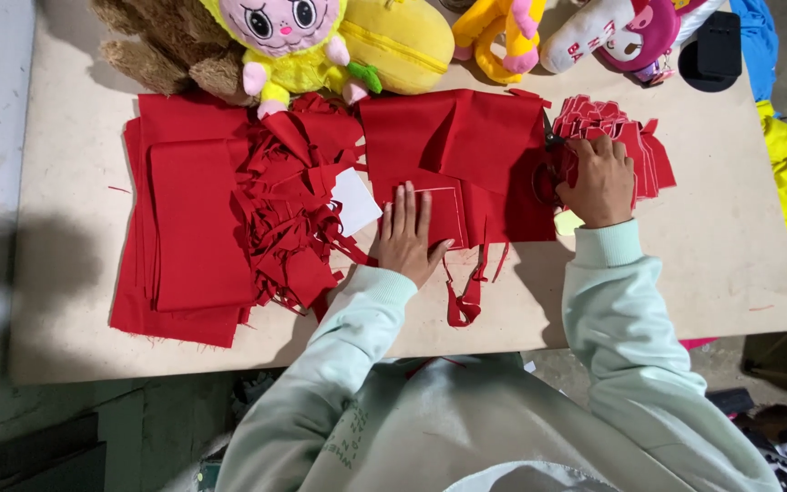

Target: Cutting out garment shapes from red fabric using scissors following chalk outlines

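1. Pressing down flat, the left hand (407,235) has its fingers spread and together pin the red fabric sheet (466,169) to the table (703,264); nothing is gripped, the palm just weights the cloth, over a marked square outline.
2. The right hand (599,182) is closed around a pair of scissors (550,150), whose blades point away from the person, toward the far edge of the sheet; the handles are mostly hidden under the knuckles.
3. The fabric sheet lies between the two hands, running across from the left hand to the right one, so the scissors meet its right-hand edge while the left holds its near edge.
4. Just beyond the right hand's fingers sits a stack of cut red pieces (626,137).
5. To the left of the left hand lie a white card (355,200), then a heap of red scraps (289,219), then a pile of uncut red fabric (184,237).
6. Plush toys (293,41) line the far side, well beyond both hands.
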